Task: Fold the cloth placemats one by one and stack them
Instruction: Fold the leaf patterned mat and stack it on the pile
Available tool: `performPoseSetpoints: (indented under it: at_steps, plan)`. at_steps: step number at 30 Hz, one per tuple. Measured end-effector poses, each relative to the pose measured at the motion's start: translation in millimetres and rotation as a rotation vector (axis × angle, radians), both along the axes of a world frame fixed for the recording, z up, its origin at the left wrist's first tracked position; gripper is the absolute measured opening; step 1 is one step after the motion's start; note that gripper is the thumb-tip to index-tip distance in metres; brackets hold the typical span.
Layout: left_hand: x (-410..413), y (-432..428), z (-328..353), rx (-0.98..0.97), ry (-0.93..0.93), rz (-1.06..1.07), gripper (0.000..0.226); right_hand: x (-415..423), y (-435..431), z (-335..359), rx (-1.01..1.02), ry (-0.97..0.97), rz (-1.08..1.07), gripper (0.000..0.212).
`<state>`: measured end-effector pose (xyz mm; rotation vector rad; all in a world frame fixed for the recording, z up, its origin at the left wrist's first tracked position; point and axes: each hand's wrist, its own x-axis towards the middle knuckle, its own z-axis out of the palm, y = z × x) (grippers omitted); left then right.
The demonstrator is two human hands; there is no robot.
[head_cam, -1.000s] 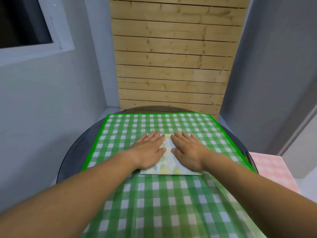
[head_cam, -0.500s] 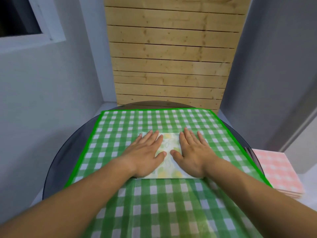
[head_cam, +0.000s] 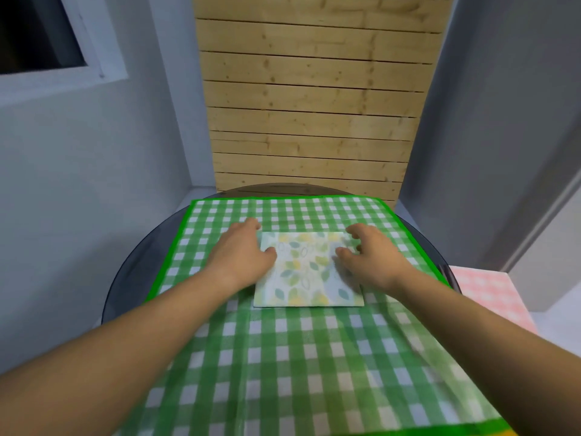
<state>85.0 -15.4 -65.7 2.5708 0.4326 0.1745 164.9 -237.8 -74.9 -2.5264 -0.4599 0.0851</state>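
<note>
Both grips have slid apart from the folded placemat's [head_cam: 309, 272] middle: left grip [head_cam: 242, 256] at its left edge, right grip [head_cam: 371, 256] at its right, fingers curling, whether pinching I cannot tell. It lies on the green checked cloth [head_cam: 283, 357], seemingly pressed and ready for stacking.

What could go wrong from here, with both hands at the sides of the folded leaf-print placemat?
1. The left hand and right hand flank the folded placemat with bent fingers; a grip is not clear, so lifting may let the layers slip open.
2. It lies on the green checked cloth; fingers might pinch or drag that cloth too.
3. Its far corners reach past the rim of the round table, so a tug could shift it.
</note>
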Motion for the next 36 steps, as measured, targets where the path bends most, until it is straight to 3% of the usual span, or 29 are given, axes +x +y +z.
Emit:
performPoseSetpoints:
  at_steps: [4,10,15,17,19,20,28,33,36]
  plan:
    - [-11.3,-0.3,7.0,-0.309,0.102,0.135,0.028,-3.7,-1.7,4.1,0.184,0.218,-0.202,0.042]
    - [-14.9,-9.0,12.2,-0.696,0.079,0.239,0.024,-10.3,3.6,16.0,0.29,0.416,-0.276,0.019]
    - [-11.6,-5.8,11.8,-0.589,0.093,0.252,0.021,-15.9,4.9,13.8,0.27,0.414,-0.277,0.023]
    - [-12.5,-6.6,11.4,-0.624,0.088,0.243,0.023,-21.2,3.9,13.1,0.363,0.425,-0.286,0.014]
    - [-15.8,-8.8,10.1,-0.67,0.06,0.229,0.024,-27.3,-0.3,12.5,0.463,0.422,-0.3,0.039]
    - [-18.0,-10.3,8.4,-0.692,0.035,0.222,0.024,-29.3,-3.3,11.4,0.478,0.396,-0.291,0.042]
    - [-39.5,-67.8,12.1,-0.902,-0.131,0.121,0.054,-59.1,-73.7,15.9,0.562,0.199,-0.317,0.045]
    - [-50.8,-140.8,18.7,-0.937,-0.17,-0.053,0.029,-82.0,-146.2,26.8,0.712,0.198,-0.412,0.016]
    - [-47.6,-190.3,15.1,-0.954,-0.177,-0.143,0.024,-91.1,-193.5,30.4,0.731,0.183,-0.495,0.02]
